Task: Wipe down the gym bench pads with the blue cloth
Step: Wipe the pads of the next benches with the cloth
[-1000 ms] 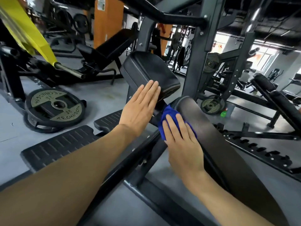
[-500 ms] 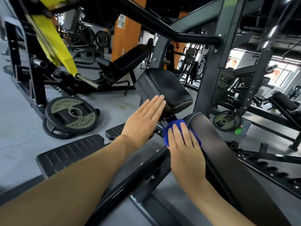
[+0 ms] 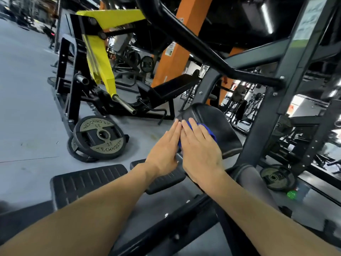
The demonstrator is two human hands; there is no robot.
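Flat-fingered, right hand presses blue cloth on seat pad's near-left corner — left hand flat beside; next sweep toward its far edge.

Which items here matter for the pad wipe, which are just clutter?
Job: blue cloth, seat pad, long back pad, right hand, left hand.
Clutter: weight plate, yellow lever arm, foot plates, green bottle.

Both forearms outstretched, left hand and right hand flat, side by side, fingers straight.
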